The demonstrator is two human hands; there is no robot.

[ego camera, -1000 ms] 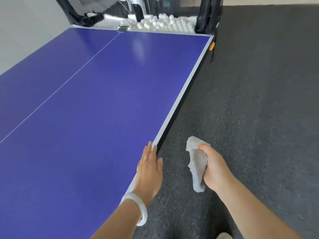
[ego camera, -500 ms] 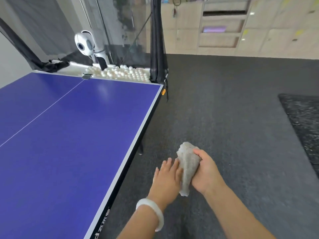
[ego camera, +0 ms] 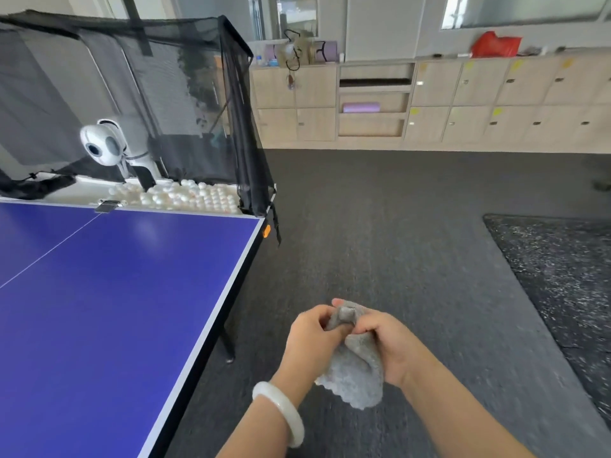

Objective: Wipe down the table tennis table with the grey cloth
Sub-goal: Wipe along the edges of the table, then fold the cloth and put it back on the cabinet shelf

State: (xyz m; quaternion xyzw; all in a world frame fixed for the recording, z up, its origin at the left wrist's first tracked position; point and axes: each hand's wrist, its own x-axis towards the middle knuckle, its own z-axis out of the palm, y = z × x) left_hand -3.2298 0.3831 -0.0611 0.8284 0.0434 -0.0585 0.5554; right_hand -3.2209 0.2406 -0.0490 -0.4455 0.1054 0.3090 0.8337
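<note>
Both hands, left hand (ego camera: 314,335) and right hand (ego camera: 388,347), are gripping my grey cloth (ego camera: 355,371) beside the table (ego camera: 109,309); I judge wiping is not happening yet.

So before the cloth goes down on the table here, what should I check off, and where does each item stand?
1. Grey cloth in hand: ok, left hand and right hand both have a grip on it.
2. Cloth spread flat for wiping: not ok, it is bunched between the hands.
3. Cloth over the table tennis table: not ok, it hangs above the carpet, beside the table's edge.
4. Blue surface free of objects: ok in the visible part; the white balls sit in the tray beyond the far end.
5. Cloth damp or dry: cannot tell.
</note>
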